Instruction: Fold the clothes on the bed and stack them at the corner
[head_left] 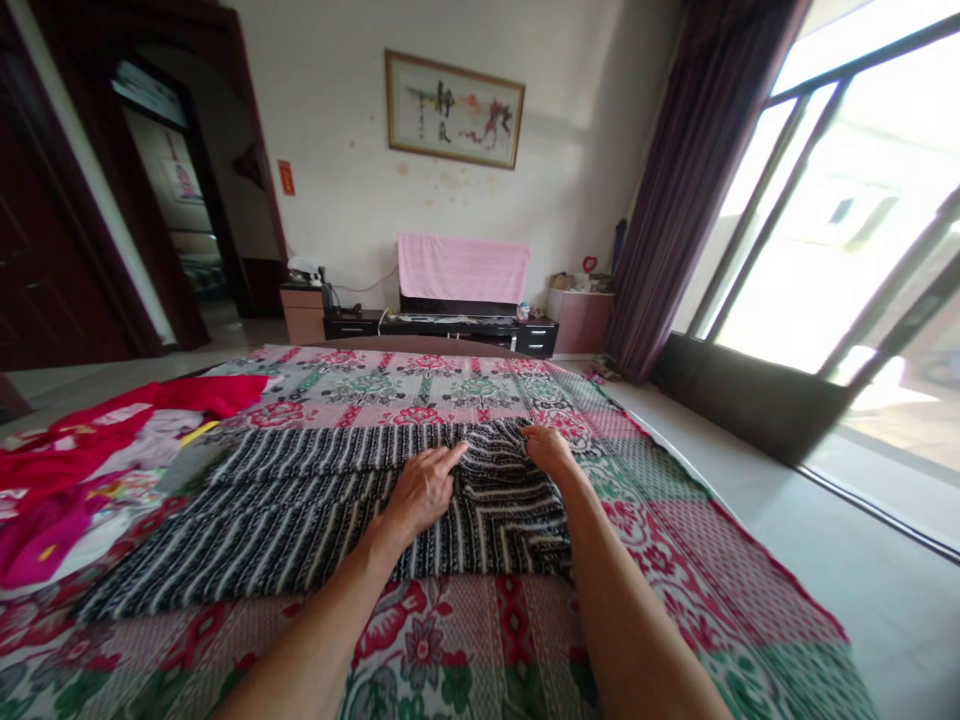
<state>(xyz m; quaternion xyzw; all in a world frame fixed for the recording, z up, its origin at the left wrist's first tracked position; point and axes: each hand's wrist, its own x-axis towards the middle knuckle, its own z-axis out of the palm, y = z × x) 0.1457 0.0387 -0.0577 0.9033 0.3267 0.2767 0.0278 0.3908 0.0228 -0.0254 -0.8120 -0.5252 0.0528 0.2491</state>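
A black-and-white striped knit garment, probably a sweater, lies spread across the patterned bed cover. One side is laid out long to the left, and its right end is bunched into folds. My left hand rests on the middle of the knit, palm down, with the index finger stretched toward the folds. At the far right corner of the garment, my right hand has its fingers closed on the fabric edge. Its fingertips are partly hidden by the hand itself.
Red, pink and white clothes are heaped at the left of the cover. A low black TV cabinet stands by the far wall, with a pink cloth over a screen. A purple curtain and glass doors are at the right.
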